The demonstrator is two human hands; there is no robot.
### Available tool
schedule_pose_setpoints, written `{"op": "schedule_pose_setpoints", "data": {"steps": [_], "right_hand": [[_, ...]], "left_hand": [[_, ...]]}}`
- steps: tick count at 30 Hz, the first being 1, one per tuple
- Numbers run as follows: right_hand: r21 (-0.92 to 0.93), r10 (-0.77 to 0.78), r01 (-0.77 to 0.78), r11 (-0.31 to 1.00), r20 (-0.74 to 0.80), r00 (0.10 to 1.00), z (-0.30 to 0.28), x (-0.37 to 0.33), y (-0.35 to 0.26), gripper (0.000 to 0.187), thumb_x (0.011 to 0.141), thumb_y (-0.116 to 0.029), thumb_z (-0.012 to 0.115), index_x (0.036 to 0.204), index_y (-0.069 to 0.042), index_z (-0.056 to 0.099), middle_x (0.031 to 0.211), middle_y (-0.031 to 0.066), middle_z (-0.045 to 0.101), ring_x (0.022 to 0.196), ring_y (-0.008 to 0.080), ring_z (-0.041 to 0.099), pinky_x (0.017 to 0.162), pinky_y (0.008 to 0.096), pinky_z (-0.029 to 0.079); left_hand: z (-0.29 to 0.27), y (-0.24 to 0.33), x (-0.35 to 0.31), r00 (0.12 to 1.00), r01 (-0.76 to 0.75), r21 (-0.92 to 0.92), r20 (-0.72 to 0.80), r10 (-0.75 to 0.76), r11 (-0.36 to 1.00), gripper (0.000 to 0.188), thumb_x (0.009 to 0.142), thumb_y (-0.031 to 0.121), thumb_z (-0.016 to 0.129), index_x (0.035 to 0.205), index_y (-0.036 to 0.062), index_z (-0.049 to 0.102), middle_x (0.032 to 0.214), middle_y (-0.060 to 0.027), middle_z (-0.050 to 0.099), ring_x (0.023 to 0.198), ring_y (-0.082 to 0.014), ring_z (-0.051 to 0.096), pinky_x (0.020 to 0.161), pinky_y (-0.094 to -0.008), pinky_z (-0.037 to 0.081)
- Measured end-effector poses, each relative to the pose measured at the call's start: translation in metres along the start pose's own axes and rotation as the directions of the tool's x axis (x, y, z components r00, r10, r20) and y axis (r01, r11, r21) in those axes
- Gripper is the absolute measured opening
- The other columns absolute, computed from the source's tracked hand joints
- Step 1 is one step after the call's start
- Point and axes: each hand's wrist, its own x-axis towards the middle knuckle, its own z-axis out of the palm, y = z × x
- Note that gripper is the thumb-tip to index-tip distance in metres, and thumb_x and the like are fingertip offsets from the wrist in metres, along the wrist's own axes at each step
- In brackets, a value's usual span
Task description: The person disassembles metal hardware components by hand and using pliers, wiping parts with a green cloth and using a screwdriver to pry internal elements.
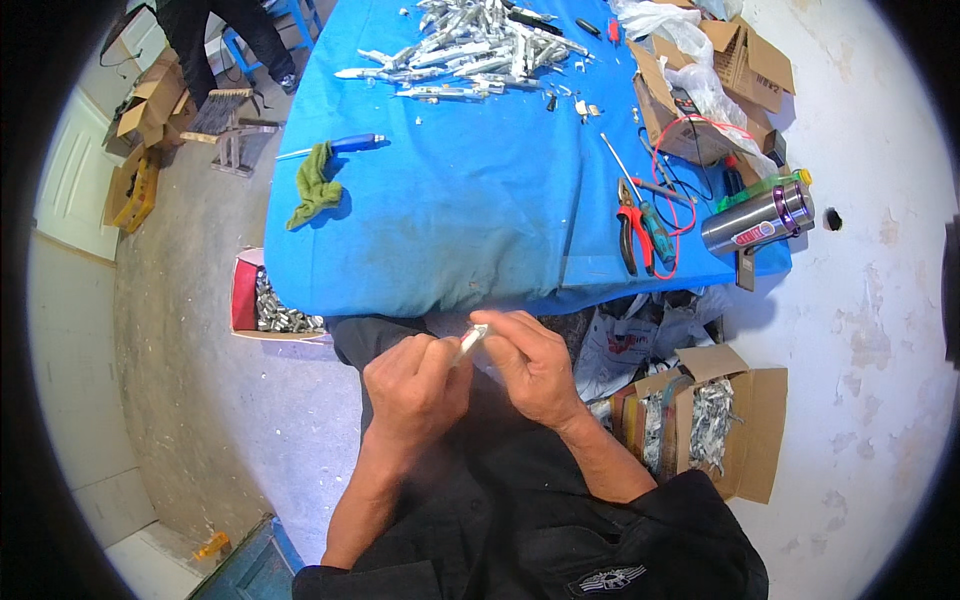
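A slim white and silver piece (470,342) is held over my lap, just off the table's near edge; its kind is too small to make out. My left hand (415,385) is closed in a fist around its lower part. The thumb and fingers of my right hand (532,362) pinch at its upper end. Most of the piece is hidden in my fingers. Toward the far side of the blue-covered table (430,185) lies a heap of similar long white and silver pieces (470,50).
A blue screwdriver (352,143) and green cloth (315,187) lie left; red-handled pliers (632,235), a teal screwdriver (657,235) and steel flask (757,220) right. Cardboard boxes (655,110) border the table. A carton of metal parts (285,305) and another carton (750,435) flank me. A person (250,35) stands far left.
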Motion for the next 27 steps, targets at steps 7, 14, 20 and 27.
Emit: {"op": "schedule_pose_setpoints", "data": {"steps": [7, 14, 20, 27], "right_hand": [[-0.051, -0.111, 0.105, 0.993, -0.148, 0.983, 0.010, -0.005, -0.007, 0.027, 0.106, -0.014, 0.070, 0.128, 0.001, 0.073, 0.113, 0.0170, 0.077, 0.101, 0.0331, 0.073, 0.086, 0.0390, 0.057], [0.179, 0.119, -0.120, 0.976, 0.018, 0.993, 0.000, -0.008, -0.005, 0.028, 0.107, -0.008, 0.066, 0.133, 0.003, 0.071, 0.114, 0.0098, 0.076, 0.100, 0.0146, 0.069, 0.087, 0.0307, 0.056], [0.339, 0.214, -0.318, 0.885, 0.310, 0.926, -0.020, -0.003, -0.011, 0.033, 0.111, -0.017, 0.065, 0.137, 0.003, 0.068, 0.113, 0.0045, 0.076, 0.102, 0.0085, 0.066, 0.088, 0.0291, 0.055], [0.166, 0.082, -0.114, 0.980, 0.188, 0.979, -0.010, -0.003, -0.018, 0.028, 0.105, -0.010, 0.069, 0.129, 0.004, 0.070, 0.112, 0.0140, 0.077, 0.101, 0.0223, 0.073, 0.089, 0.0350, 0.056]], "left_hand": [[0.007, 0.018, -0.006, 0.977, 0.187, -0.218, -0.065, -0.205, 0.958, 0.015, 0.087, -0.001, 0.081, 0.091, 0.0022, 0.067, 0.071, -0.0103, 0.061, 0.058, -0.0257, 0.062, 0.053, -0.0369, 0.046], [0.001, 0.001, -0.002, 0.998, -0.004, -0.080, -0.062, -0.001, 0.997, 0.019, 0.082, -0.002, 0.082, 0.095, 0.0023, 0.070, 0.081, -0.0111, 0.068, 0.064, -0.0287, 0.066, 0.056, -0.0401, 0.051], [-0.010, -0.003, 0.005, 0.985, -0.170, -0.025, -0.047, 0.169, 0.985, 0.021, 0.083, -0.001, 0.081, 0.100, 0.0028, 0.070, 0.090, -0.0120, 0.074, 0.071, -0.0287, 0.072, 0.060, -0.0383, 0.057], [-0.006, -0.010, -0.005, 0.995, -0.079, -0.127, -0.074, 0.070, 0.989, 0.018, 0.088, -0.001, 0.082, 0.102, 0.0002, 0.069, 0.087, -0.0142, 0.075, 0.070, -0.0308, 0.073, 0.061, -0.0372, 0.057]]}}
